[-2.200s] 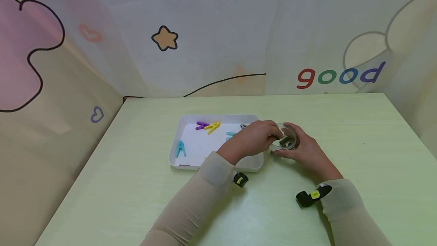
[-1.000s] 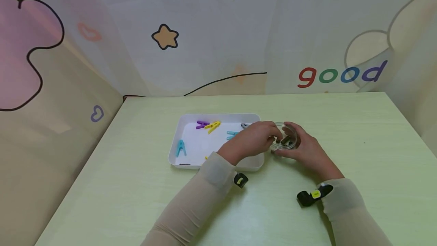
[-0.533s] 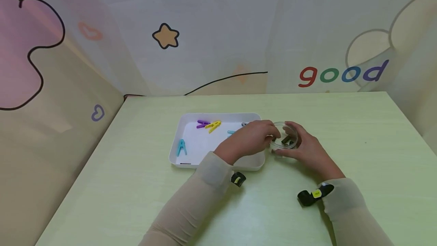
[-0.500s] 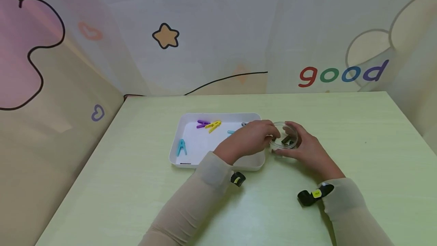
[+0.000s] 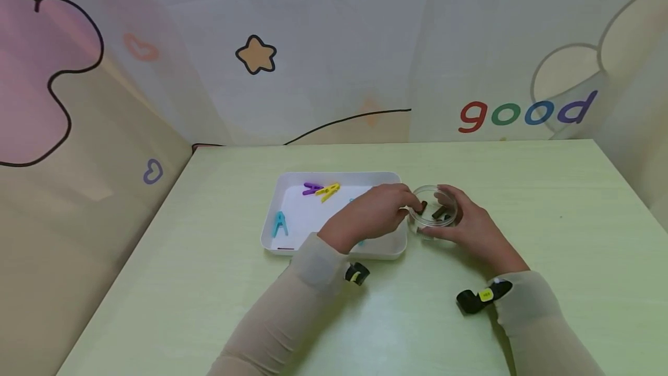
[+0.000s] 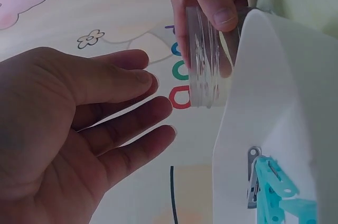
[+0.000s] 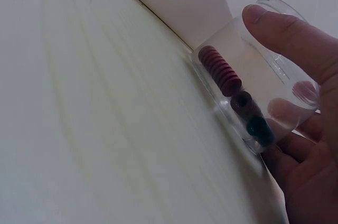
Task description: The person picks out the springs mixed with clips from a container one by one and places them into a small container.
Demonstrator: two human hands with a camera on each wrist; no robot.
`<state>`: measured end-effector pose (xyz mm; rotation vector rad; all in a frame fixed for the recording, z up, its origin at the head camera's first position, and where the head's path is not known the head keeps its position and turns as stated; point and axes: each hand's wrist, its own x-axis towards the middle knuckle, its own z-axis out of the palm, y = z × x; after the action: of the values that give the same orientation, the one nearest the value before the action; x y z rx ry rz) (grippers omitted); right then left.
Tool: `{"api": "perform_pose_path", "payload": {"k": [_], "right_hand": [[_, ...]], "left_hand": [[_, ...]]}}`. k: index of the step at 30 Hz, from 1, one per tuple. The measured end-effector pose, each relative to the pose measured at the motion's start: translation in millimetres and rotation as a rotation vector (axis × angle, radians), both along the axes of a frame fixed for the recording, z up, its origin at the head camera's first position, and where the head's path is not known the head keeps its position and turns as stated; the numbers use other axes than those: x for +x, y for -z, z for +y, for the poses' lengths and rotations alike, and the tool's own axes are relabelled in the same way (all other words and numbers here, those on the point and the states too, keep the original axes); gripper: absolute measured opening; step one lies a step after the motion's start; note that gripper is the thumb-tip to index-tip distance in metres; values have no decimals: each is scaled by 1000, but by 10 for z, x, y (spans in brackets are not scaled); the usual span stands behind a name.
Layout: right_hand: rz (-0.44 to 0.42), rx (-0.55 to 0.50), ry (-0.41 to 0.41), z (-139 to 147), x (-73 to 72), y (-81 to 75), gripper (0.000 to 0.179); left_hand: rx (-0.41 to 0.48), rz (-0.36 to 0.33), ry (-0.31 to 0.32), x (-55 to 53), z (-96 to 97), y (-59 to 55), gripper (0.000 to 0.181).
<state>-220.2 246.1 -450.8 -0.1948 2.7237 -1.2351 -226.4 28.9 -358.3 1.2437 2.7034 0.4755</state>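
Note:
My right hand (image 5: 477,228) grips a clear round jar (image 7: 232,39) from its right side, thumb and fingers on its wall. Inside lie a ribbed dark red cylinder (image 7: 219,70) and a dark cylinder with a teal end (image 7: 253,115). Just left of the jar's mouth is my left hand (image 6: 68,113); its fingers are loosely bent, and nothing shows between them in the left wrist view. Below that hand sits a white tray (image 5: 313,225) with a purple clothespin (image 5: 312,188), a yellow clothespin (image 5: 329,191) and a light blue clothespin (image 5: 279,223).
More light blue clothespins (image 6: 272,192) and a small silver metal piece (image 6: 252,176) lie in the tray, partly hidden by my left hand in the head view. The pale green table (image 5: 209,283) meets a printed cloth backdrop (image 5: 334,45).
My left hand has drawn its fingers out of the jar and shifted slightly left. The ribbed cylinder now shows at the jar's left side. My right hand keeps its grip.

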Motion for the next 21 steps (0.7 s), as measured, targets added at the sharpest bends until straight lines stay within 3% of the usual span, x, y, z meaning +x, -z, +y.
{"api": "perform_pose_path", "payload": {"k": [8, 21], "right_hand": [[-19, 6, 6, 0, -6, -1, 102], [-3, 20, 13, 0, -2, -3, 101]], "left_hand": [[-19, 6, -23, 15, -75, -16, 31], [-106, -47, -79, 30, -254, -58, 27]]}}
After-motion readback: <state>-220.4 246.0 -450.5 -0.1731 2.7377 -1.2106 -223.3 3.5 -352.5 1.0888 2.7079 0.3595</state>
